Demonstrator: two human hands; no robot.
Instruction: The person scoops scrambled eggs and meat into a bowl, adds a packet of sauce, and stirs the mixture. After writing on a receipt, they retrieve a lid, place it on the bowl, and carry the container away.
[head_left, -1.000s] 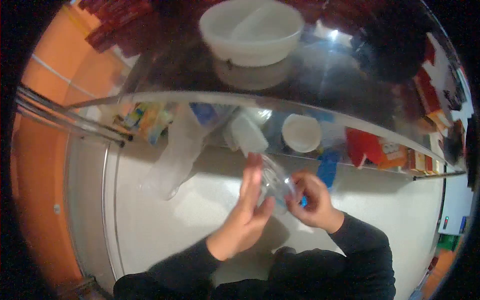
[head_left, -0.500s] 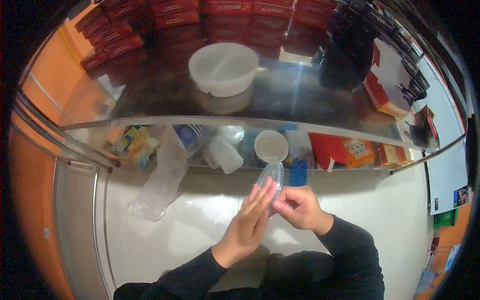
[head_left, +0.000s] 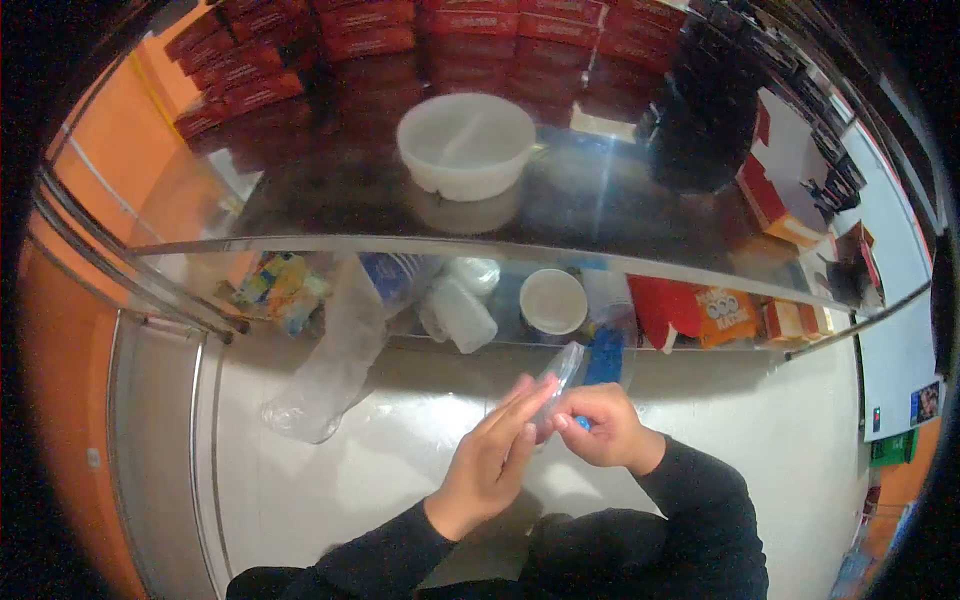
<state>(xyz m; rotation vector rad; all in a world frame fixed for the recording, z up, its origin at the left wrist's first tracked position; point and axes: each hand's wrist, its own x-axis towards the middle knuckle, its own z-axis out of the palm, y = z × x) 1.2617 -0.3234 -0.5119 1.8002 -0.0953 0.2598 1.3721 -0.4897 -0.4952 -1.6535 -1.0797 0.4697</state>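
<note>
A thin, clear plastic lid (head_left: pixel 568 366) is tilted nearly edge-on in front of me, below the shelf. My left hand (head_left: pixel 492 455) supports it from the left, its fingers stretched along the lid and pressed against it. Just right of the lid's lower edge, my right hand (head_left: pixel 605 425) is closed, thumb and fingers curled together. A small round blue tip (head_left: pixel 583 423) shows in that fist; what the rest of it is stays hidden. Behind the lid, a round white tub (head_left: pixel 554 301) stands on the lower shelf.
On the dark upper shelf (head_left: pixel 340 205) is a white divided bowl (head_left: pixel 467 148), with stacked red boxes (head_left: pixel 370 38) behind. The lower level holds plastic bags (head_left: pixel 335 370), a white roll (head_left: pixel 458 313) and an orange packet (head_left: pixel 727 315). A metal edge (head_left: pixel 480 246) runs across.
The lid has turned from partly face-on to nearly edge-on and shifted slightly right. My right fist has rotated, and a blue tip now shows in it. The whole view has shifted a little.
</note>
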